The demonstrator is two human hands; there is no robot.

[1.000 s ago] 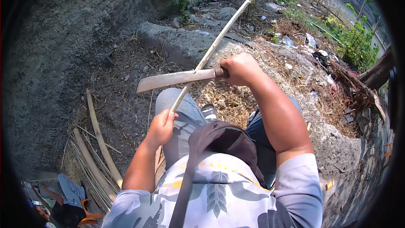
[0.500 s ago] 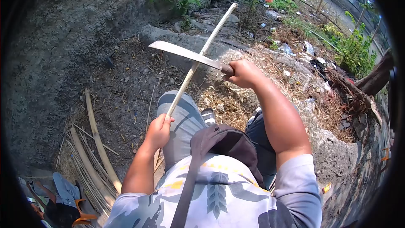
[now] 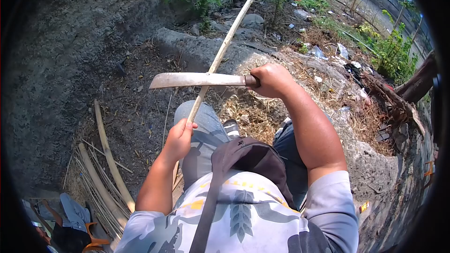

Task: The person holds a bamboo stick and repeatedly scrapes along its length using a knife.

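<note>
My left hand (image 3: 179,137) is closed around the lower end of a long, pale peeled stick (image 3: 228,37), which slants up and away to the right over my left knee. In my right hand (image 3: 271,80) is the dark handle of a machete (image 3: 197,80). Its broad, slightly curved blade points left and crosses over the stick about midway along it. The blade's flat side faces up toward me, with its rounded tip left of the stick.
Several long poles and thin sticks (image 3: 105,178) lie on the ground at left. Pale shavings (image 3: 253,117) cover the ground by my feet. A rough wall (image 3: 56,65) rises at left. Another person (image 3: 70,225) sits at lower left. Litter and a log (image 3: 417,84) lie at right.
The machete blade has slid down along the stick toward my left hand and swung from slanting to nearly level. The stick's far end has shifted slightly up and left.
</note>
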